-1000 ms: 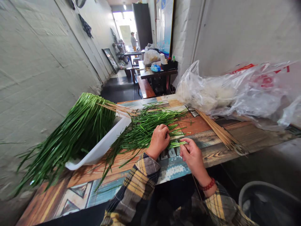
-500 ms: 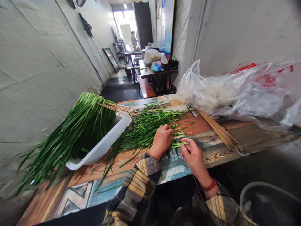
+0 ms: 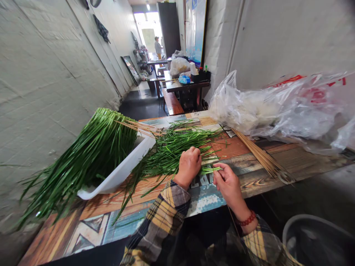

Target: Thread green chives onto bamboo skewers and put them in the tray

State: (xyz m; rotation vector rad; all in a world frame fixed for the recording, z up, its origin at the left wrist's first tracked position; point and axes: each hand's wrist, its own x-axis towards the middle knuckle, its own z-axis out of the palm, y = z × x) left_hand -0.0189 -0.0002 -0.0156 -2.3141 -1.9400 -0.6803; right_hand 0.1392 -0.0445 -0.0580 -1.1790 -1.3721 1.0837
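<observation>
Evidently the work turns on a small bunch of green stalks (image 3: 206, 170), which lies low over the near part of the table (image 3: 233, 147), its pale ends pointing right. The right hand (image 3: 229, 184) has thumb and fingertips closed on those ends in a light pinch; the left hand (image 3: 190, 164) is curled palm down over the leafy side, and whether it grips any stalks underneath cannot be told. The step in hand looks like drawing a few stalks together and evening their ends. From here, the move seems to call for a gentle, steady hold, since such thin stalks could slip apart or bend. A thin line, perhaps a stick (image 3: 230, 218), runs down below the right hand. Just beyond the left hand spreads the loose pile of greens (image 3: 172, 147). Farther left, a thick sheaf (image 3: 102, 151) leans in a white tray (image 3: 124, 175), with some slender sticks (image 3: 138, 126) across the tray's far end. On the right lie more sticks (image 3: 252, 151), near the clear plastic bags (image 3: 249, 109) by the wall; a grey bucket (image 3: 290, 221) stands below the table.
</observation>
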